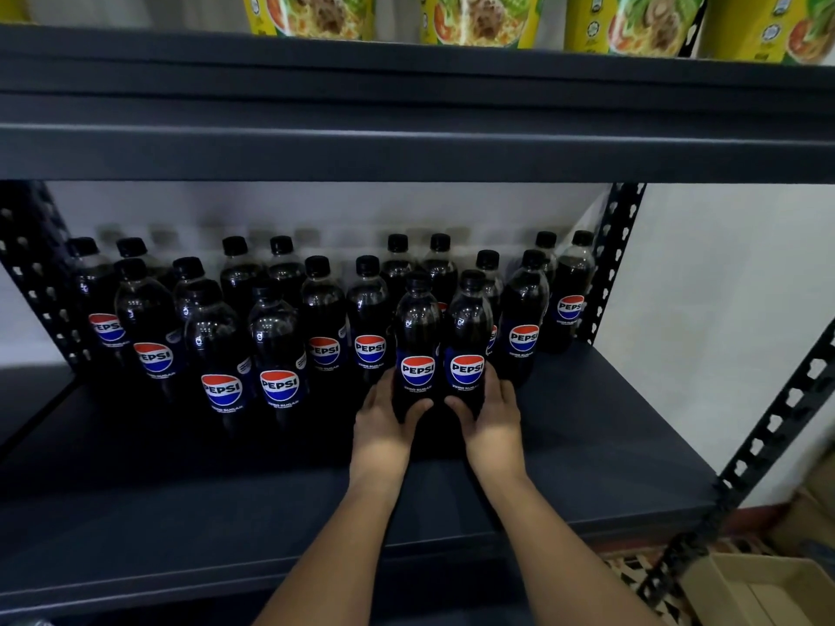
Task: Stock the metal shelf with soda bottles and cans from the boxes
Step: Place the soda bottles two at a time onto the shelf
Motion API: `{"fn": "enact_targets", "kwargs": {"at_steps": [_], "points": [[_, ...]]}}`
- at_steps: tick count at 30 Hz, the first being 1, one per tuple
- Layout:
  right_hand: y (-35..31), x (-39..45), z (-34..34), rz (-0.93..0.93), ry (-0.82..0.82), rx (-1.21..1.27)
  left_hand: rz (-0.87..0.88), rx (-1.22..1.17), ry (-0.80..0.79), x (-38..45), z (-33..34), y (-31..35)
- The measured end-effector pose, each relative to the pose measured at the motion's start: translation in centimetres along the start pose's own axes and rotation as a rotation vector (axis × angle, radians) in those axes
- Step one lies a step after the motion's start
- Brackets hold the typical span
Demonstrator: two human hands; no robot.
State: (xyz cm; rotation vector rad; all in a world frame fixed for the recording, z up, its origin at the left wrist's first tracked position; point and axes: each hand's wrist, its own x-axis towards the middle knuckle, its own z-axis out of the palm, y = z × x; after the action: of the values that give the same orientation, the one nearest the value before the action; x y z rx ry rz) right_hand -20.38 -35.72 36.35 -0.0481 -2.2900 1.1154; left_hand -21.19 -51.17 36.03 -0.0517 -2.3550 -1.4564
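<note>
I see two dark plastic Pepsi Zero Sugar bottles with black caps standing upright side by side on the dark grey metal shelf board (587, 426), a little in front of the rest of the stock. The left bottle (416, 345) and the right bottle (468, 341) touch or nearly touch each other, labels facing me. Behind and to the left of them stands a crowd of the same black-capped Pepsi bottles (271, 345), several rows deep back to the white wall, all upright.

At the lower right, beside the perforated shelf post (768, 426), I can make out an open brown cardboard box (741, 585) on the floor; I cannot tell what is in it. On the shelf above stand yellow and green noodle packets (479, 20).

My left hand (384, 422) is curled round the lower body of the left bottle, thumb across its front. My right hand (490, 417) grips the right bottle the same way.
</note>
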Motion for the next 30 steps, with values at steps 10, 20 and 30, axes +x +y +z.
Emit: {"fn": "enact_targets", "kwargs": {"at_steps": [10, 20, 30], "points": [[-0.3, -0.4, 0.1, -0.021, 0.027, -0.053, -0.003, 0.031, -0.008, 0.0, 0.0, -0.1], [-0.2, -0.4, 0.0, 0.004, 0.025, -0.063, 0.004, 0.088, -0.005, -0.2, 0.0, 0.1], [0.2, -0.4, 0.1, 0.014, -0.017, 0.037, 0.018, 0.025, -0.006, -0.6, -0.2, 0.4]]}}
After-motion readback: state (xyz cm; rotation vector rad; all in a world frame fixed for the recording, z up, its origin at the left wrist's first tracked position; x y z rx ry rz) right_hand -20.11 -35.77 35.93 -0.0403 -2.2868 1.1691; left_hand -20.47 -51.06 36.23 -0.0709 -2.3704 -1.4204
